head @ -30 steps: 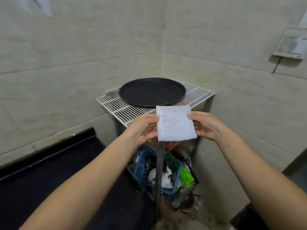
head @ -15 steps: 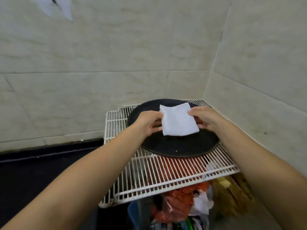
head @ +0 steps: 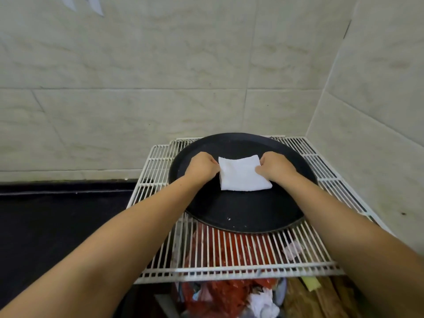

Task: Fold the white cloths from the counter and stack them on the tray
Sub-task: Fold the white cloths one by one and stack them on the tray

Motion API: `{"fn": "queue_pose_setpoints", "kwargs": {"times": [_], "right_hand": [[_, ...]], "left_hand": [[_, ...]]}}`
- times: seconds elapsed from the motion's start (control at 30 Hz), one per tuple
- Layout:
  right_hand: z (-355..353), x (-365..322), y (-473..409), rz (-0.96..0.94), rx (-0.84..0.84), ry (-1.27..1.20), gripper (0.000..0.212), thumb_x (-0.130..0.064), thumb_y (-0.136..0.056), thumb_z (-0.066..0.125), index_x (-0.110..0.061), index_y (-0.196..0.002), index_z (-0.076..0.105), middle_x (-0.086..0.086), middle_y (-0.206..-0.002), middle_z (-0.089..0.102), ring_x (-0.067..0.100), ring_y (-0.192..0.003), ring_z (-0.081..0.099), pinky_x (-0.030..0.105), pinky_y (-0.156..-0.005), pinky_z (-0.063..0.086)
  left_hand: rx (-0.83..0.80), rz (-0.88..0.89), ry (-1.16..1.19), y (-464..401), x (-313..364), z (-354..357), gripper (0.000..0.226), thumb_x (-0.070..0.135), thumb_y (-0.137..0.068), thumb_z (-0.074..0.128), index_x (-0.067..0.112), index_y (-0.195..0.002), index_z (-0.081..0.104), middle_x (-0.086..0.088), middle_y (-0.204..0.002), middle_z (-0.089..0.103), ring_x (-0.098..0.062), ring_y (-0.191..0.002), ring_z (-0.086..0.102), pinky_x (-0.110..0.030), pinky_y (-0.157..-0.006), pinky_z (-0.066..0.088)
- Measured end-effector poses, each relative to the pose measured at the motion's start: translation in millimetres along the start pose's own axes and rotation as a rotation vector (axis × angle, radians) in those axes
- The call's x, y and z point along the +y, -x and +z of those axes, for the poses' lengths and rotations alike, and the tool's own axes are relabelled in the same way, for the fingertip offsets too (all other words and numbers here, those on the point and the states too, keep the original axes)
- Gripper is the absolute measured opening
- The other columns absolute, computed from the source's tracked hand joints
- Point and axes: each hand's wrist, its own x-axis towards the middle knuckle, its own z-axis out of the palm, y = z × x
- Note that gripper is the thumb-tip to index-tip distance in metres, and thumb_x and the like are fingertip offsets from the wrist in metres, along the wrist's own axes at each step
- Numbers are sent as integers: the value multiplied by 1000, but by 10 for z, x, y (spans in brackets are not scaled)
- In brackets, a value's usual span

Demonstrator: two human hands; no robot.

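From my feed the light is soft and even, with no glare on the tiled wall [head: 160, 99]. I see wide-angle bending toward the edges, and the forearms at the bottom corners look slightly smeared.

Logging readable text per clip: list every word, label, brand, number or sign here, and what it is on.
None: no readable text on the white cloth, the black tray, the wire rack or the tiled wall.
Items under the rack: too blurred to show any print.
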Motion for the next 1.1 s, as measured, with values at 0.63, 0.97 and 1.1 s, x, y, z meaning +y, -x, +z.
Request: {"fn": "queue_pose_setpoints", "kwargs": {"times": [0.63, 0.97, 1.1], "right_hand": [[1159, -2689, 1933, -910, 170, 10, 27, -24, -94, 48, -14, -116, 60, 9, -117, 54, 29, -114, 51, 40, -92, 42], [3290, -4779, 4126, -1287, -65, -4, 34, -30, -97, 44, -19, -129, 52, -1, -134, 47, 22, -121, 46, 38, -100, 33], [3896, -5292, 4571, -1367, -130, 68, 34, -29, -97, 43, -20, -129, 51, -1, -137, 45, 21, -124, 45, 38, -103, 30]], "left_hand": [[300, 83, -174, 2003, -2176, -2410, 20, 20, -94, 50, 13, -109, 59, 1, -87, 61, -20, -75, 57, -29, -67, 45], [442, -404, -446, 4498, -4682, -4039, 22, 19, -92, 48, 16, -111, 59, 3, -87, 60, -19, -93, 58, -31, -81, 47], [434, -596, -422, 5109, -5428, -4241, 26, 19, -93, 46, 16, -116, 57, -6, -107, 61, -24, -102, 57, -36, -86, 48]]}}
